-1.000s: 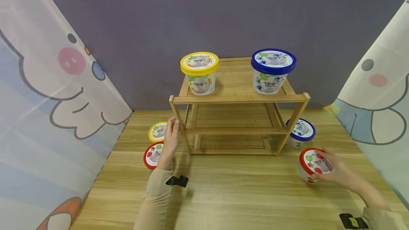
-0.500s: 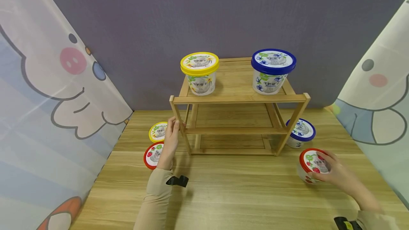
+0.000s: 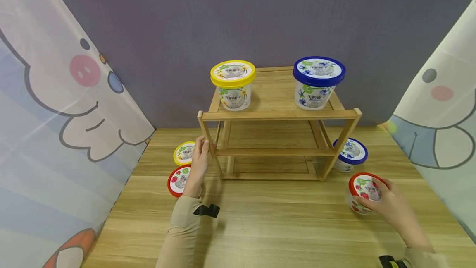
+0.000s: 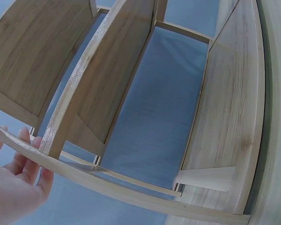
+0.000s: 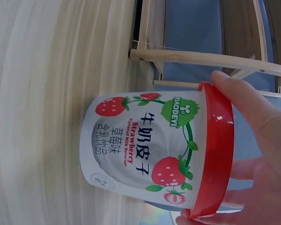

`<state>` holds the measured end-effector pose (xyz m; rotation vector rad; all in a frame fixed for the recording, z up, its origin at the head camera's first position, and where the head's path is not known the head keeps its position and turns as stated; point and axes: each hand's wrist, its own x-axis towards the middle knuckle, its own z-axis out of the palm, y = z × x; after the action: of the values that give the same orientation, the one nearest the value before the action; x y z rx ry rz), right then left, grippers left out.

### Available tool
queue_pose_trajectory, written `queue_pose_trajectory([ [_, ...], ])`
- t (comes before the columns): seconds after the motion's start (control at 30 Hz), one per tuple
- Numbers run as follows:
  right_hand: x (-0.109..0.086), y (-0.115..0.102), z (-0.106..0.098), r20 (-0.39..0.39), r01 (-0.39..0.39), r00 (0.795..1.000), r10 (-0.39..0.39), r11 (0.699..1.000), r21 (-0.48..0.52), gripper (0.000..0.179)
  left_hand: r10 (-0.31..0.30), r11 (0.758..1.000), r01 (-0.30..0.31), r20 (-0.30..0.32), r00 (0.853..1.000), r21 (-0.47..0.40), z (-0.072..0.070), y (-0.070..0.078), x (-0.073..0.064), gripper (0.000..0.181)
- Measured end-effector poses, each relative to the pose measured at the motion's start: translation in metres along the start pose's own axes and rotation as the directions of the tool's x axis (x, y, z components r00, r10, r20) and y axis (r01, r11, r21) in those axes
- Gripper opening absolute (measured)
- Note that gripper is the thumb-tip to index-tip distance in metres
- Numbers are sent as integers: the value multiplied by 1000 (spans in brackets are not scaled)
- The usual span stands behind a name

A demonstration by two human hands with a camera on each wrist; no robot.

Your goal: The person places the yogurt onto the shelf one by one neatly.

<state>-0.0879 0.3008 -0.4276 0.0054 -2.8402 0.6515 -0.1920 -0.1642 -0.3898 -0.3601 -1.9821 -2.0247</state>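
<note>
My right hand (image 3: 386,204) grips the red lid of a strawberry milk tub (image 5: 145,145), its thumb and fingers on opposite sides of the rim. That tub stands on the table at the right, in front of a blue-lidded tub (image 3: 351,152). At the left, my left hand (image 3: 198,158) holds the front left post of a wooden shelf rack (image 3: 279,115); in the left wrist view the fingers (image 4: 30,171) curl round the post. Just left of this hand are a yellow-lidded tub (image 3: 184,154) and a red-lidded tub (image 3: 179,182), both partly hidden by hand and wrist.
On the rack's top shelf stand a yellow-lidded tub (image 3: 233,86) at the left and a blue-lidded tub (image 3: 317,84) at the right. Cartoon-print curtains (image 3: 48,94) border both sides. A grey wall (image 3: 275,20) rises behind the rack.
My right hand and forearm have swung slightly left, and the thumb now reaches further over the lid. The strawberry tub has turned a little in place. My left hand has stayed still.
</note>
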Motion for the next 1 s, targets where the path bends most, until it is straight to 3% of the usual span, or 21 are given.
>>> queue_pose_trajectory([
  [0.43,-6,-12,5,-71,-99,993,94,992,-72,83,-25,1000,25,-12,1000,-6,1,1,1,23],
  [0.73,-10,-16,11,-92,-218,973,210,971,-96,89,-9,1000,9,-7,1000,-12,1,1,1,26],
  [0.83,-8,-8,19,-108,-253,964,243,963,-92,91,-8,1000,8,-6,1000,-10,1,1,1,22],
  [1.0,-4,31,50,-189,-269,952,240,952,-145,95,-12,1000,12,-11,1000,-4,1,0,0,30],
])
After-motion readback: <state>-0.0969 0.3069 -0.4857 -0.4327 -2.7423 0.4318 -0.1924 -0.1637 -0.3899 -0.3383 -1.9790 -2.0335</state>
